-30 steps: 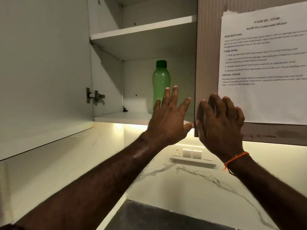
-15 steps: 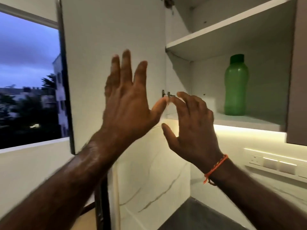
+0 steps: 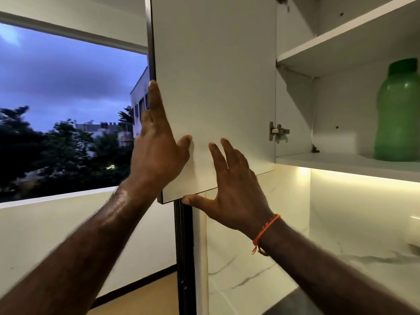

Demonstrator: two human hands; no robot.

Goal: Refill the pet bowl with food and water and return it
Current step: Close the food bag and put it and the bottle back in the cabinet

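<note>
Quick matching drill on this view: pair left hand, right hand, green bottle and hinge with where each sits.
Things:
1. left hand
2. right hand
3. green bottle
4. hinge

Places:
A. on the lower cabinet shelf
B. at the door's bottom edge
C. at the door's outer left edge
D. where door meets cabinet side

Pairs: 1-C, 2-B, 3-A, 4-D

Both hands raised, fingers extended

Left hand (image 3: 156, 153) fingers point upward, thumb spread right — right hand (image 3: 236, 189) beside it, fingers splayed, thumb stretched left.

Home kitchen — wall cabinet (image 3: 213, 87), marble backsplash (image 3: 363, 223), window (image 3: 68, 110).
</note>
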